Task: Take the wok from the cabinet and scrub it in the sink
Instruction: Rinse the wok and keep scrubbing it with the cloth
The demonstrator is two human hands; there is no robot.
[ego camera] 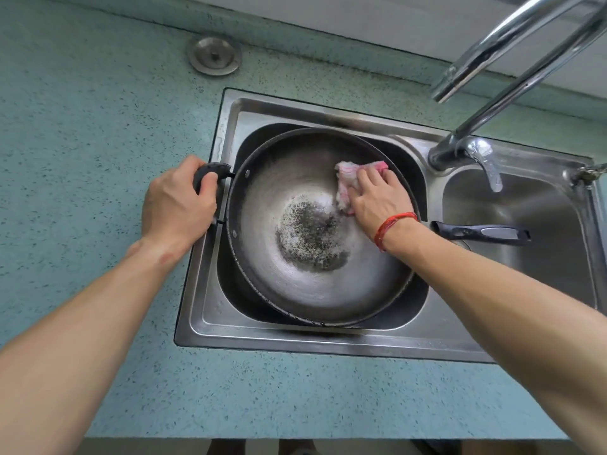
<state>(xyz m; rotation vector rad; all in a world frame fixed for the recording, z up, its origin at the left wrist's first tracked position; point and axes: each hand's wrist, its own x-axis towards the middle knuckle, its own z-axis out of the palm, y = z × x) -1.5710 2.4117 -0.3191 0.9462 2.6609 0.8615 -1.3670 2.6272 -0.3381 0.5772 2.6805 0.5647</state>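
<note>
Fingers (205, 187) of the left hand (177, 205) clench the wok's (295, 257) short black side handle (210, 172) at the sink's (210, 310) left rim. Right hand (377, 200), a red string (392, 226) on its wrist, presses a pink cloth (349, 178) flat against the wok's inner wall. Its long handle (483, 233) reaches over the right basin. Farther off, a strainer (215, 55) lies on the bench (98, 110).

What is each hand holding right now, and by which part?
Left hand grips the wok by its small side handle; right hand presses a pink cloth against the wok's inside.
</note>
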